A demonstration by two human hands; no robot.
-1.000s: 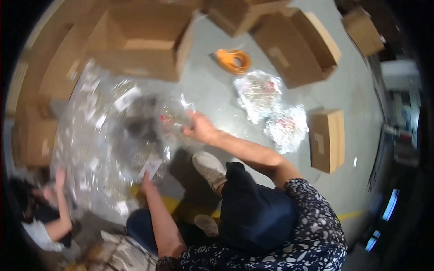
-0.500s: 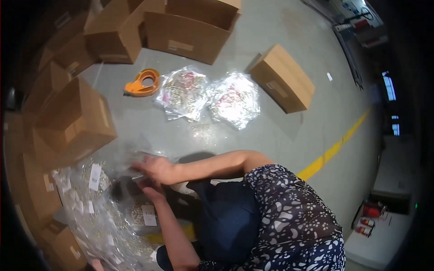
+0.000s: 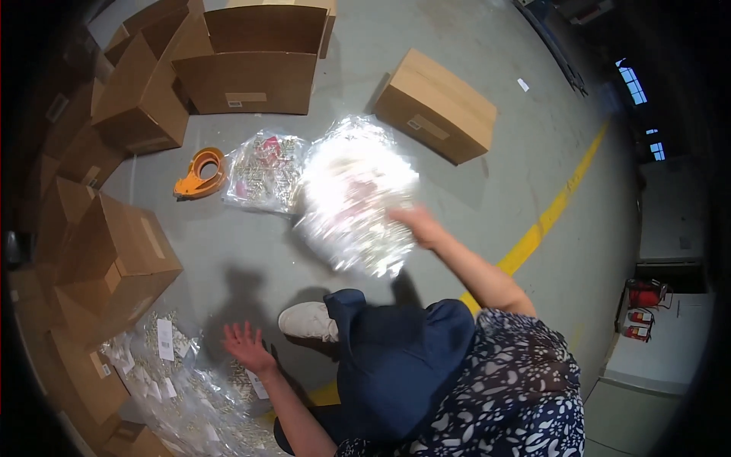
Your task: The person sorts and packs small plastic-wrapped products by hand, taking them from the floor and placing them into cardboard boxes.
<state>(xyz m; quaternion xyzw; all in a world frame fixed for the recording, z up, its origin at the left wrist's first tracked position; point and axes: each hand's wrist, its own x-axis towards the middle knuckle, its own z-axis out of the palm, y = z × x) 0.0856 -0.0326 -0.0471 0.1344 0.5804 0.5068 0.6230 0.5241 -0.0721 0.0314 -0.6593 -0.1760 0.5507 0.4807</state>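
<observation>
My right hand is closed on the near right edge of a shiny clear plastic bag, blurred by motion and glare. Small pale pieces and something pinkish show through it. Left of that lies another clear bag with small pieces and pink bits, flat on the floor. My left hand is empty, its fingers spread, above the edge of a heap of clear bags with white labels. The right-hand bag that lay beside the flat one is mostly hidden behind the held bag.
An orange tape dispenser lies left of the bags. Open cardboard boxes line the far and left sides. A box on its own stands at the far right. My white shoe is on the floor, and a yellow line runs along the right.
My right hand has swung from the heap to the far right and now holds a clear bag. My hands have parted, and the left one is spread. The view has shifted.
</observation>
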